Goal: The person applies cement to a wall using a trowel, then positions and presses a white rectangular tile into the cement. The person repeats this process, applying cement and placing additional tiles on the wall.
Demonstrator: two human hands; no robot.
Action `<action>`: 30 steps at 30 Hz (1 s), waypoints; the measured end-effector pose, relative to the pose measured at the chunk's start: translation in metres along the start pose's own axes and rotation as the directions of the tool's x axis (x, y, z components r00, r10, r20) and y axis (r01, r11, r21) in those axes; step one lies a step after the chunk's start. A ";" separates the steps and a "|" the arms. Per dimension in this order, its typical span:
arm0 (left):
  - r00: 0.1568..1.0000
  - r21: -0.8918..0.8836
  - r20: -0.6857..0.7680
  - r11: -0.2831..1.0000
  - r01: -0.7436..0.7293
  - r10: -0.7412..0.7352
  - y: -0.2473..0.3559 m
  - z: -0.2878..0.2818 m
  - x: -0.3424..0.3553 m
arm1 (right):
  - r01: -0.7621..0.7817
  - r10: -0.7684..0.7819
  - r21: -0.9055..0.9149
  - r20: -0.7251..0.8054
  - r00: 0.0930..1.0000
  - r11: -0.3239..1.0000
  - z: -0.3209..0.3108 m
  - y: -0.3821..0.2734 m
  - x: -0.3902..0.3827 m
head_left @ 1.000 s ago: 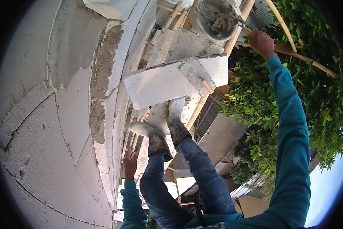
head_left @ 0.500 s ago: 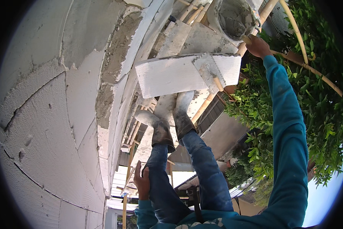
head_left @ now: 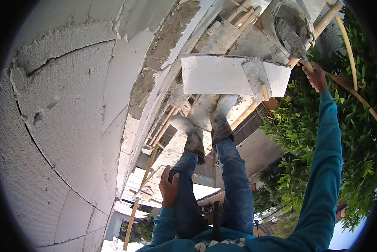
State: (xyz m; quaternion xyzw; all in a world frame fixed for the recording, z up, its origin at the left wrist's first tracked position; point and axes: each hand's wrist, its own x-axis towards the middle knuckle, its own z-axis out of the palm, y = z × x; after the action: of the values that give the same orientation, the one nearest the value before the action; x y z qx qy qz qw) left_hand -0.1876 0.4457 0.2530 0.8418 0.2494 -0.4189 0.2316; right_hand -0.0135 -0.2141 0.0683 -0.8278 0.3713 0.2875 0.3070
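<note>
My right hand (head_left: 316,76) grips the pale wooden handle of a trowel (head_left: 307,66), whose blade dips into a bucket of grey mortar (head_left: 286,23) at the upper right. My left hand (head_left: 168,189) rests open against my left leg. Below the bucket lies a white block (head_left: 207,73), with a notched trowel (head_left: 257,77) on it, handle toward me. My boots (head_left: 194,140) stand on a mortar-stained plank just beyond the block.
A pale block wall (head_left: 66,126) with cracked joints and patches of grey mortar runs along my left. Bamboo scaffold poles (head_left: 245,117) and stained boards (head_left: 255,42) form the platform. Leafy branches (head_left: 360,155) fill the right side; roofs show below.
The view has shifted, so the platform sits farther right. My left hand has moved from beside my legs onto the left one. The trowel in my right hand has tilted into the bucket.
</note>
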 end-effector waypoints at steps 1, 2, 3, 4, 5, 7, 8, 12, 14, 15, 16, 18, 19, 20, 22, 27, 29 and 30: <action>0.998 0.029 -0.009 0.998 -0.058 0.058 -0.005 0.004 0.003 | 0.022 -0.018 0.105 -0.038 0.999 0.994 0.009 0.003 -0.008; 0.999 0.082 0.017 0.995 -0.048 0.047 -0.010 0.007 0.007 | 0.043 -0.028 0.176 -0.089 0.996 0.983 0.020 0.005 -0.016; 0.998 0.063 0.020 0.996 -0.064 0.063 -0.015 0.008 0.008 | 0.019 0.014 0.225 -0.147 0.989 0.974 0.031 0.007 -0.026; 0.998 0.055 0.035 0.997 -0.050 0.048 -0.021 0.009 0.009 | 0.081 -0.036 0.267 -0.169 0.985 0.960 0.043 0.009 -0.037; 0.997 0.041 0.031 0.997 -0.067 0.066 -0.025 0.010 0.010 | 0.102 -0.041 0.293 -0.205 0.978 0.951 0.056 0.009 -0.049; 0.996 0.060 0.064 0.997 -0.058 0.054 -0.033 0.010 0.012 | 0.110 -0.029 0.352 -0.228 0.973 0.930 0.084 0.003 -0.074; 0.995 0.070 0.073 0.995 -0.066 0.061 -0.036 0.009 0.012 | 0.196 -0.102 0.373 -0.258 0.961 0.907 0.102 -0.002 -0.091; 0.991 0.067 0.104 0.993 -0.094 0.087 -0.046 0.009 0.014 | 0.334 -0.281 0.382 -0.190 0.941 0.862 0.183 -0.039 -0.173; 0.988 0.085 0.112 0.990 -0.113 0.103 -0.051 0.010 0.013 | 0.353 -0.308 0.360 -0.176 0.935 0.864 0.233 -0.068 -0.213; 0.987 0.098 0.104 0.986 -0.136 0.125 -0.053 0.009 0.013 | 0.455 -0.426 0.345 -0.161 0.890 0.821 0.255 -0.084 -0.230; 0.986 0.095 0.109 0.986 -0.136 0.126 -0.055 0.009 0.012 | 0.483 -0.459 0.334 -0.152 0.875 0.810 0.282 -0.102 -0.245; 0.985 0.094 0.117 0.985 -0.142 0.131 -0.059 0.009 0.010 | 0.512 -0.502 0.275 -0.110 0.858 0.814 0.325 -0.133 -0.274; 0.983 0.085 0.100 0.983 -0.161 0.153 -0.060 0.010 0.009 | 0.622 -0.597 0.257 -0.178 0.782 0.740 0.348 -0.148 -0.284; 0.983 0.076 0.103 0.984 -0.163 0.155 -0.062 0.010 0.007 | 0.639 -0.622 0.232 -0.149 0.769 0.734 0.368 -0.161 -0.293; 0.982 0.063 0.102 0.984 -0.167 0.160 -0.065 0.010 0.005 | 0.680 -0.678 0.266 -0.112 0.726 0.684 0.404 -0.179 -0.303; 0.986 0.062 0.121 0.990 -0.123 0.115 -0.077 0.013 0.002 | 0.772 -0.767 0.031 -0.093 0.635 0.635 0.489 -0.197 -0.283; 0.986 0.062 0.120 0.990 -0.124 0.116 -0.081 0.015 0.003 | 0.771 -0.778 -0.109 -0.056 0.626 0.628 0.513 -0.194 -0.264; 0.985 0.064 0.119 0.989 -0.130 0.122 -0.083 0.016 0.003 | 0.770 -0.783 -0.157 -0.045 0.620 0.618 0.522 -0.192 -0.254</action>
State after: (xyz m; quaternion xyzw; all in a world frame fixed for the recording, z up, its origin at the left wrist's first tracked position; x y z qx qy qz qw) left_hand -0.2462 0.5005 0.2270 0.8382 0.1668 -0.4596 0.2415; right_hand -0.1333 0.3770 -0.0334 -0.9384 -0.0254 0.1029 0.3290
